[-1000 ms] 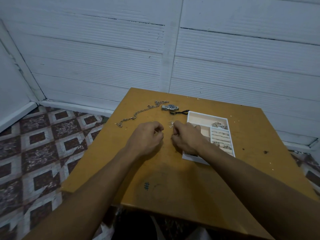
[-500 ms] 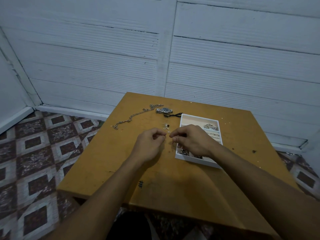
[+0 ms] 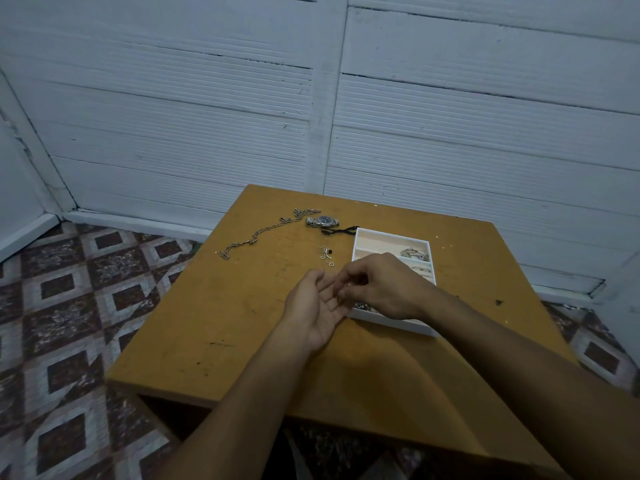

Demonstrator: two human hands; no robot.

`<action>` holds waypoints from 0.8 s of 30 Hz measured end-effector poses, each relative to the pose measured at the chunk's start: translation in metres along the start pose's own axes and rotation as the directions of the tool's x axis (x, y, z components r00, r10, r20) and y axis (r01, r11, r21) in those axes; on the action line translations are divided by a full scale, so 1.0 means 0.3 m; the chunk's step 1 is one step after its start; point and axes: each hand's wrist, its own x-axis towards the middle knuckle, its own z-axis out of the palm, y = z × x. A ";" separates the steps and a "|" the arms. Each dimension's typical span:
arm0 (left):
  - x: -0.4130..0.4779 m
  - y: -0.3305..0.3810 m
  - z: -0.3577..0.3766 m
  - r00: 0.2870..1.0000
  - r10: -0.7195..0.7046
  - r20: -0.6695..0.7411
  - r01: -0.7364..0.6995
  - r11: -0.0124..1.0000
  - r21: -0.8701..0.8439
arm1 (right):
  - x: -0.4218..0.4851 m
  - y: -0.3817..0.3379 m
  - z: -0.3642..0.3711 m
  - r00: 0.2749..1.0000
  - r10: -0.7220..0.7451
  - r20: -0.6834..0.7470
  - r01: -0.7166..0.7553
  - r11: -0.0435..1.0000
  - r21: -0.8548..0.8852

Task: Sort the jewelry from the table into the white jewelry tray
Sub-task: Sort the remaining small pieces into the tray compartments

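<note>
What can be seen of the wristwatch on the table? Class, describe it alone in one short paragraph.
The wristwatch has a round dark blue dial and a silver, metal-looking link band. It lies dial up on the far part of the table, outside the white jewelry tray. The bunched end of the long chain lies close at its left, a black cord by its right end; contact cannot be told. Neither the left hand nor the right hand touches it.
</note>
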 end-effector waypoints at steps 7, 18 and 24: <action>-0.008 -0.027 -0.007 0.998 -0.058 0.010 0.059 0.997 -0.041 | 0.001 0.002 -0.011 0.999 0.028 0.033 -0.028 0.999 -0.017; -0.013 -0.052 -0.006 0.995 -0.097 -0.007 0.097 0.994 -0.042 | -0.005 0.028 -0.024 0.997 0.072 -0.020 -0.073 0.996 -0.058; -0.015 -0.058 0.007 0.994 -0.109 0.012 0.110 0.991 -0.082 | -0.012 0.022 -0.009 0.999 0.041 0.022 -0.039 0.994 -0.107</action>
